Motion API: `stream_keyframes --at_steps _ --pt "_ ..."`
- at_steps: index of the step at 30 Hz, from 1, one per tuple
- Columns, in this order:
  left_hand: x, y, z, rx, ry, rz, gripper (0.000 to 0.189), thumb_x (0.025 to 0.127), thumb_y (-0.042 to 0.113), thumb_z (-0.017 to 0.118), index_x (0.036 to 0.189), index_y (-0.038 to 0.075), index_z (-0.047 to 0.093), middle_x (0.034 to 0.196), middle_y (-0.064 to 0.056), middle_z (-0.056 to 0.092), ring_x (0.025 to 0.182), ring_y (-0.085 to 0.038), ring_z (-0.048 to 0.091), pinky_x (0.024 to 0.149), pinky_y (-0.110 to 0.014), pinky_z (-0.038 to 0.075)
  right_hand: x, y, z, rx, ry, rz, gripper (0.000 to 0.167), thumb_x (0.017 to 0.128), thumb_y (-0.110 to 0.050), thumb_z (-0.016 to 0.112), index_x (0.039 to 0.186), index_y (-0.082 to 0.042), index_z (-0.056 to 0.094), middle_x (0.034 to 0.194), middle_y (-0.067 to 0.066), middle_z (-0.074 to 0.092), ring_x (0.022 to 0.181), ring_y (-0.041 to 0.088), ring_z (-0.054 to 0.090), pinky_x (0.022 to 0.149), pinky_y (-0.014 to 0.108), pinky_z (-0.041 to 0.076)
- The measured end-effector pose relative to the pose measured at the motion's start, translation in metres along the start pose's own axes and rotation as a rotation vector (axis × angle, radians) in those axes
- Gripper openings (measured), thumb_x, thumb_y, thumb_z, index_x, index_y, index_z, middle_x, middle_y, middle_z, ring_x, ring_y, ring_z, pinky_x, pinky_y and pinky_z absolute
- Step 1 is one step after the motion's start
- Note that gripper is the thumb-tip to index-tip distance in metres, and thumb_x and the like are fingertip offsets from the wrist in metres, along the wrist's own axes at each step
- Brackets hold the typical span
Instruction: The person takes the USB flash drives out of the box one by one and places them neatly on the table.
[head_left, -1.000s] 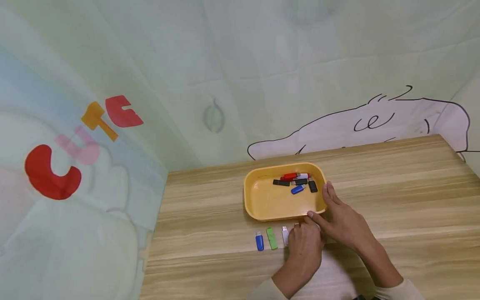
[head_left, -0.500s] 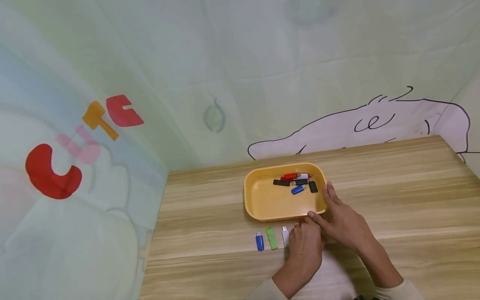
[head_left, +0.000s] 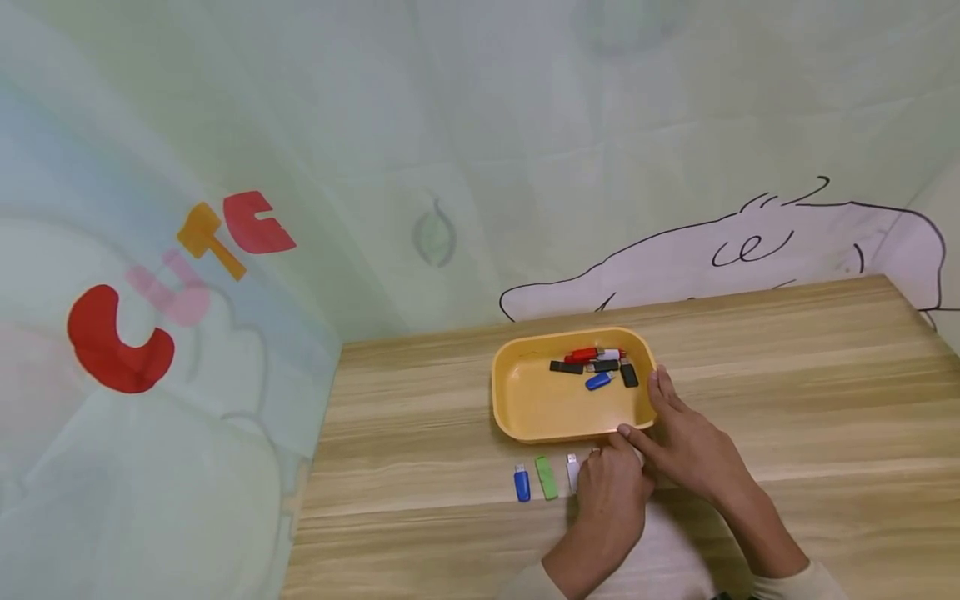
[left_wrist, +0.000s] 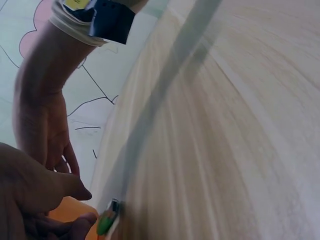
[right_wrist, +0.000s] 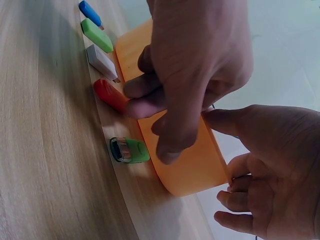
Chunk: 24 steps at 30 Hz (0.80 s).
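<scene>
A yellow plastic tray stands on the table in the head view, with several USB sticks inside. My left hand is bent down at its near side; in the right wrist view its fingertips pinch the end of a red USB stick. My right hand holds the tray's near right corner, thumb on the near rim and fingers along the right side. A row before the tray has a blue USB stick, a green one, a white one, then the red. Beyond that lies another green stick.
Inside the tray, red sticks, black ones and a blue one lie toward the far right. The wooden table meets a printed curtain at the back and left.
Both hands and the tray keep their places. The head view has shifted slightly, so everything sits a little further right in it.
</scene>
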<state>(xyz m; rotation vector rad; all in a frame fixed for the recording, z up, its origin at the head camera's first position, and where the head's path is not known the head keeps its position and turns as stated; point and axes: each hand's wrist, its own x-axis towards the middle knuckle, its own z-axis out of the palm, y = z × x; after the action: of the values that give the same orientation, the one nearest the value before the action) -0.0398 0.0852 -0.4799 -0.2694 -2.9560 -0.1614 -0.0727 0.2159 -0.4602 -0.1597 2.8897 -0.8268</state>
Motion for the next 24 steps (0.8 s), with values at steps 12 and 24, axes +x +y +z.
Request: stream_keyframes --at_steps 12,24 --pt "0.004 -0.004 -0.023 -0.112 -0.172 -0.054 0.039 0.093 0.050 0.077 0.092 0.013 0.065 0.062 -0.001 0.060 0.060 -0.015 0.065 0.053 -0.028 0.049 0.002 0.000 -0.001 0.024 -0.033 0.029 0.106 0.100 -0.064 0.063 0.165 0.004 0.015 0.172 0.029 0.015 0.138 0.060 0.048 0.095 0.068 0.052" --pt "0.016 -0.028 -0.047 -0.263 -0.290 -0.117 0.039 0.096 0.045 0.076 0.100 0.006 0.068 0.062 0.002 0.056 0.058 -0.008 0.061 0.051 -0.023 0.047 0.004 0.000 -0.001 0.070 -0.032 0.042 0.104 0.099 -0.057 0.068 0.165 0.003 0.014 0.172 0.029 0.014 0.139 0.060 0.046 0.101 0.069 0.049"
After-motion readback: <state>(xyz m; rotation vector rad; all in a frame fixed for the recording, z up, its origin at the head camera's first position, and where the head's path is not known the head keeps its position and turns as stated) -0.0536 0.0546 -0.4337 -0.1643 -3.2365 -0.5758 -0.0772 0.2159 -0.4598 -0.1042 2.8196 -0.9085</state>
